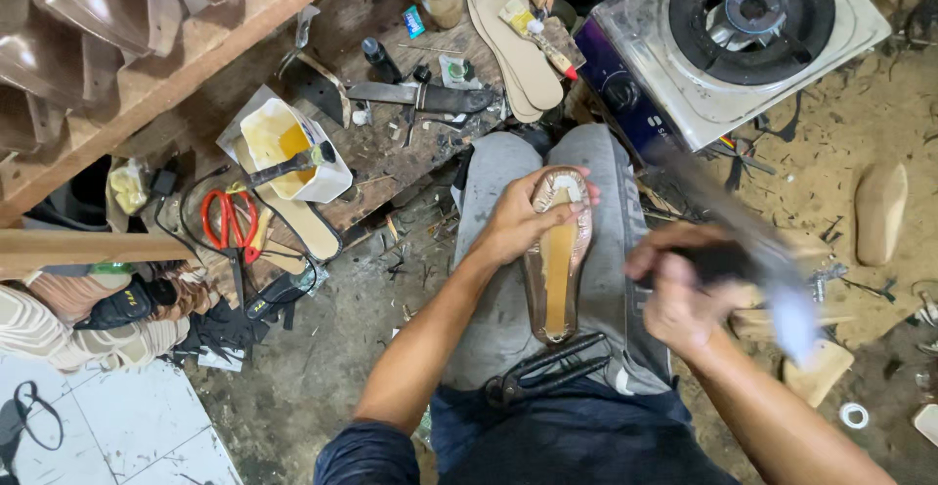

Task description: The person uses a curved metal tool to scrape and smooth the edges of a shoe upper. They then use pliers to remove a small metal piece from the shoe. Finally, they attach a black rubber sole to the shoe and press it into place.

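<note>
The left hand [513, 223] holds a brown upturned shoe [557, 255] on the grey lap [498, 172], while the right hand [679, 295] grips a blurred dark-handled tool [752, 260] beside it

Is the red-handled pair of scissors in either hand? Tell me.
No, the red-handled scissors lie on the wooden bench, apart from both hands.

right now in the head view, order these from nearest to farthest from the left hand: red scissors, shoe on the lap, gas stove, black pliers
1. shoe on the lap, gripped by the left hand
2. black pliers, lower on the lap
3. gas stove, upper right
4. red scissors, far left
</note>
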The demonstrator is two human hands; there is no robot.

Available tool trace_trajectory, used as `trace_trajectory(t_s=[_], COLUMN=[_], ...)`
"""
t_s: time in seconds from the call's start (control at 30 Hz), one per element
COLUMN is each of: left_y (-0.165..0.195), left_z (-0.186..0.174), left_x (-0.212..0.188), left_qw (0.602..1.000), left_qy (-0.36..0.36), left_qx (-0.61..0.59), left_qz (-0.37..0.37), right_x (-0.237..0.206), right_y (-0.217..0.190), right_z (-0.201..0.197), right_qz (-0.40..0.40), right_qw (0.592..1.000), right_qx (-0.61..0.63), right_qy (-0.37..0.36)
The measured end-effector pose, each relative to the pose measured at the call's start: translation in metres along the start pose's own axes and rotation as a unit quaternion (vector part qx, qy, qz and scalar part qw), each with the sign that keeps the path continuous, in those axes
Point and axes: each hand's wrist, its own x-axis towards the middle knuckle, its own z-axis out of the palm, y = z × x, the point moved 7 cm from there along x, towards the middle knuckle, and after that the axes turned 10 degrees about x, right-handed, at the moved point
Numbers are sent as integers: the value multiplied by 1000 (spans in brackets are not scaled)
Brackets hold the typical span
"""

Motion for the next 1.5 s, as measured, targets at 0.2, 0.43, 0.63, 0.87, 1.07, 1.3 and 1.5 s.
trace_trajectory(t_s=[0.2, 0.43, 0.63, 0.87, 1.07, 1.3, 1.5], left_y=[-1, 13, -1, -13, -18, -6, -5], left_z=[5, -6, -2, -4, 4, -10, -2], left_x=[-3, -4, -4, -4, -3, 0, -3], left_qw=[996, 981, 998, 999, 999, 967, 972], left_qy=[24, 73, 47, 37, 21, 94, 60], left_qx=[-78, 175, 31, -4, -44, 233, 213], left_qz=[-31, 30, 6, 12, 10, 53, 86], right_x=[-7, 7, -4, 3, -3, 1, -25], right_y=[13, 34, 19, 30, 36, 34, 50], right_z=[2, 20, 5, 8, 0, 24, 6], right_qz=[171, 222, 96, 187, 277, 223, 364], right_qw=[974, 871, 978, 972, 917, 898, 894], right_qx=[-150, -405, -154, -143, -285, -359, -252], right_qy=[-10, -171, -103, -2, -23, -124, -70])
